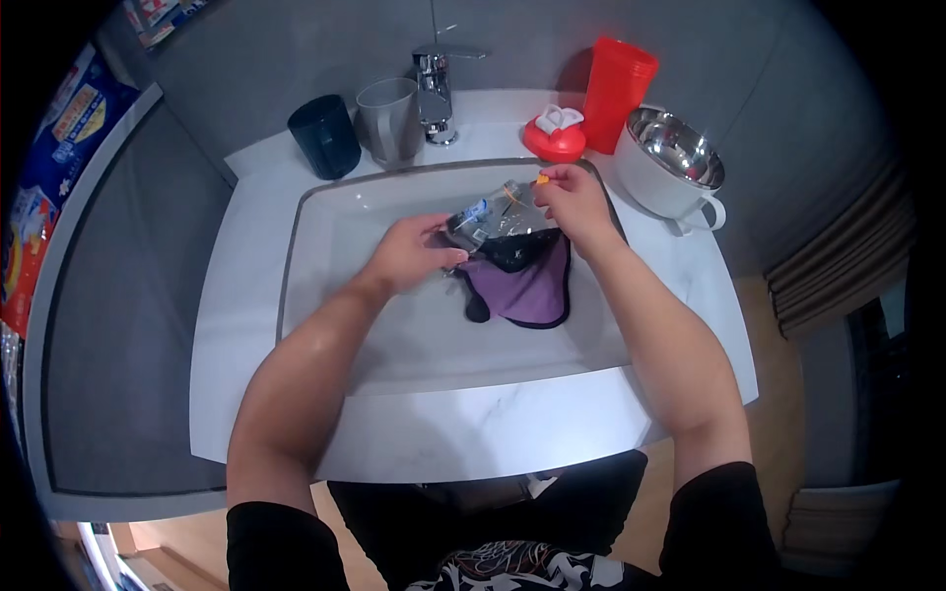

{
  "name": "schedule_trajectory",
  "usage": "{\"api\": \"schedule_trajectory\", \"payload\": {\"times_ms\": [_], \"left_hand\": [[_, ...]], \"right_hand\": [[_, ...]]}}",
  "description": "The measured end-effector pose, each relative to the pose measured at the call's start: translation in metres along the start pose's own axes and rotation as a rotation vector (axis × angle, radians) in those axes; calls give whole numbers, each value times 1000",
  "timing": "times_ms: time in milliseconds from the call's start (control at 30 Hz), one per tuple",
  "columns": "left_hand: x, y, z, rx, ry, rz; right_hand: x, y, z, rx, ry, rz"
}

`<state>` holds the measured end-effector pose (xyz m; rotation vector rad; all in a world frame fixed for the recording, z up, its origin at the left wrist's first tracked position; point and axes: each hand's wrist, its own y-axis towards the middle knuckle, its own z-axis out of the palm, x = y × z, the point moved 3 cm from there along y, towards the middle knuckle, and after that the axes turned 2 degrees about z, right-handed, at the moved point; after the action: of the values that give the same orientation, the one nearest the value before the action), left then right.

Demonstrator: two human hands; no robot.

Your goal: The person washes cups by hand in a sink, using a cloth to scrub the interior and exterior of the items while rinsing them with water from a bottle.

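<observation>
Both hands are over the white sink point(394, 350). My left hand point(412, 254) is closed on a small see-through container point(467, 229) with a blue and white label; its exact kind is unclear. My right hand point(579, 207) pinches a small orange-yellow piece point(541, 180), too small to name surely. Between the hands is a crumpled-looking clear plastic thing point(512, 215), its shape hard to make out. Below it, a purple cloth point(522, 286) with black edging and a black part lies in the basin, partly folded.
Behind the basin stand a dark teal cup point(325, 138), a grey mug point(390, 123) and a chrome faucet point(436, 94). To the right are a red lidded dish point(555, 143), a tall red container point(616, 94) and a white steel-lined pot point(658, 177) with a handle.
</observation>
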<state>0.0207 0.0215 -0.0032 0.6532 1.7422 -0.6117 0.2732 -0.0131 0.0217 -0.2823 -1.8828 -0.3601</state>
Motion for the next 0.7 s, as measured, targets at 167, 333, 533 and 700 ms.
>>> {"api": "schedule_trajectory", "payload": {"times_ms": [167,333,533,700], "left_hand": [[-6,-3,-2,-119,-157,133],[-18,-7,5,-103,-141,168],[-20,-11,-4,-119,119,149],[-22,-15,-8,-89,40,114]], "right_hand": [[27,-16,0,107,549,-98],[31,-22,-2,171,443,-310],[39,-27,3,248,238,-344],[46,-32,1,311,93,-502]]}}
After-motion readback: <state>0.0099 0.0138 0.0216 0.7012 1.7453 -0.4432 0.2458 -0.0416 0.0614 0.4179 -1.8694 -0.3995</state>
